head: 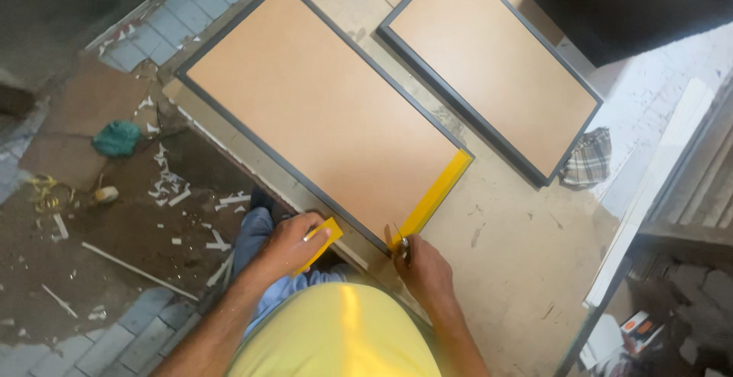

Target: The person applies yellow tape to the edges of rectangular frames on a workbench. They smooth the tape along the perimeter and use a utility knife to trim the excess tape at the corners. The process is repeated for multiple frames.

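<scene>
Yellow shirt (336, 331) nearest. Right hand (425, 269) pinching a small tool, maybe scissors, at yellow tape (435, 192) laid along one short edge of near panel (321, 110). Left hand (289, 243) gripping a cut tape piece (324, 237). Other three edges bare. Two panels; second (489, 60) untaped.

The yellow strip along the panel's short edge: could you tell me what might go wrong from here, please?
1. The right hand pinches the yellow strip only at the panel corner, so it may lie crooked along the edge.
2. The left hand holds a yellow scraper near the worktable edge; a slip could drop it onto the littered floor.
</scene>
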